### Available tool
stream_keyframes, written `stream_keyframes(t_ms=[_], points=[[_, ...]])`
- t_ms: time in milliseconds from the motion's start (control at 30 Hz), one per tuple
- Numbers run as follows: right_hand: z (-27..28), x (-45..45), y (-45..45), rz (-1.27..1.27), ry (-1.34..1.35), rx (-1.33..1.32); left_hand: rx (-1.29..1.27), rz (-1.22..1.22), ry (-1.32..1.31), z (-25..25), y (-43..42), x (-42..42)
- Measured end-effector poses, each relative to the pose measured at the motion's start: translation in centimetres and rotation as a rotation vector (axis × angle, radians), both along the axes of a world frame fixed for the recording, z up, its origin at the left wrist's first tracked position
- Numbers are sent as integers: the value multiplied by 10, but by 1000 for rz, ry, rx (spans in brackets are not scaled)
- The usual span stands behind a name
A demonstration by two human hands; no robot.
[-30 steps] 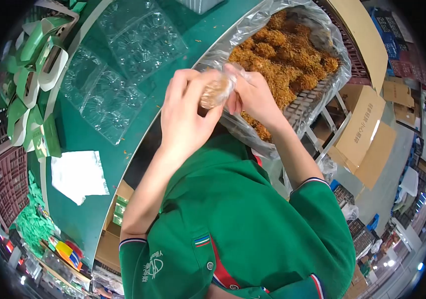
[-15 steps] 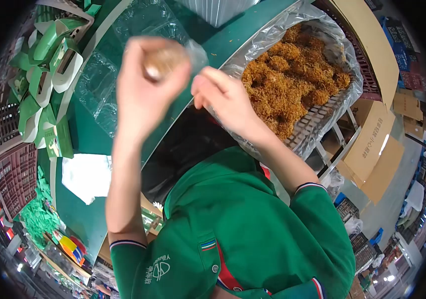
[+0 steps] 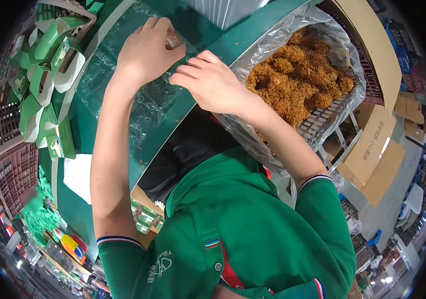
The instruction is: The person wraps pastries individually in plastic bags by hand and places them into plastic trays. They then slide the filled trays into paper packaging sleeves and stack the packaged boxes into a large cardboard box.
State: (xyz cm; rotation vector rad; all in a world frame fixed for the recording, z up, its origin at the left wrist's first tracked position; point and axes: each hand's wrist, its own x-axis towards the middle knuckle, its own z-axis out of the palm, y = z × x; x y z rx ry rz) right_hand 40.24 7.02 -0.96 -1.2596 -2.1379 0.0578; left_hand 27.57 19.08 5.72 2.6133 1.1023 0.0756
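Observation:
My left hand point(image 3: 147, 52) is curled round a small brownish round piece point(image 3: 174, 40), mostly hidden by the fingers, over the clear plastic trays point(image 3: 98, 79) on the green table. Close beside it on the right, my right hand point(image 3: 212, 83) has its fingers loosely bent and a little apart, with the tips near a tray's edge. I make out nothing in it; its thumb is hidden. Right of that hand stands a plastic-lined crate point(image 3: 252, 52) holding a heap of golden-brown, shaggy-coated balls point(image 3: 292, 74).
Green and white folded cartons point(image 3: 53, 65) stack up along the table's left side. A white sheet point(image 3: 78, 177) lies nearer me. Clear stacked containers point(image 3: 223, 10) stand at the top. Open cardboard boxes point(image 3: 372, 149) are at the right, and green pieces point(image 3: 38, 219) fill the lower left.
My left hand has moved slightly up and turned, bringing the brownish piece down over the trays. The right hand has shifted a little, its fingers loosening from a tighter curl.

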Motion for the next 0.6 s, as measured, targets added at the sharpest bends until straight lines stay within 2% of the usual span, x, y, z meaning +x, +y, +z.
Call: stream_keyframes(t_ms=[200,267,333,367,533,600], points=[[8,0,2,-4,-145,-24,285,21,-71,-23,-7,-8],[7,3,8,33,-107,36,293,25,-275,-17,-19,-19],[7,11,14,36,-157,69,93,84,-427,18,-39,-42],[5,14,15,27,-147,67,317,4,-510,9,-39,-64],[9,19,18,11,-127,4,365,434,-554,0,-102,-197],[19,15,12,-30,-91,-19,405,617,-478,-8,-135,-244]])
